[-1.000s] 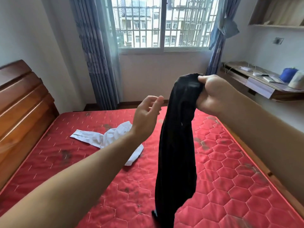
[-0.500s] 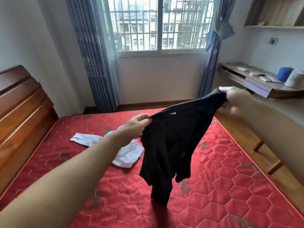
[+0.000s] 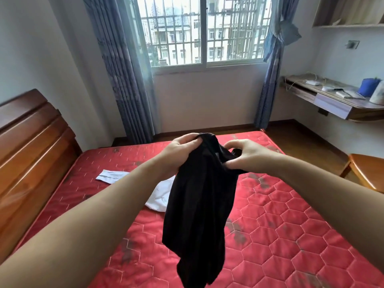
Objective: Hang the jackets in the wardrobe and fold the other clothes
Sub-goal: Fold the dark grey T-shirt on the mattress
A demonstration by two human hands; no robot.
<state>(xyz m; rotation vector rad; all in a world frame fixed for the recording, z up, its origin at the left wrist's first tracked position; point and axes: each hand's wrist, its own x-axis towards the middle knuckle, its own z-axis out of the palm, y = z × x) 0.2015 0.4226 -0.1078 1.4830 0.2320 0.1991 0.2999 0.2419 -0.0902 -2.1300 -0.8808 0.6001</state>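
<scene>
Gripping the limp black fabric garment (image 3: 199,204) in your left hand (image 3: 178,154) and right hand (image 3: 247,154), nothing looks folded; crumpled white cloth shirt (image 3: 160,196) waits at nine o'clock.

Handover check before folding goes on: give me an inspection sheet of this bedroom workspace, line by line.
Surface: red quilted mattress, bare, with dark stains.
Job's things: black garment held up bunched, hanging over the mattress; white garment lying crumpled on the mattress, partly hidden behind the black one.
Clutter: blue roll, a white roll and small items on the wall desk.
Grippers: left hand and right hand both grip the black garment's top.
Cables: thin cords on the desk.
Surroundings: wooden headboard, barred window, blue curtains, wooden chair.
</scene>
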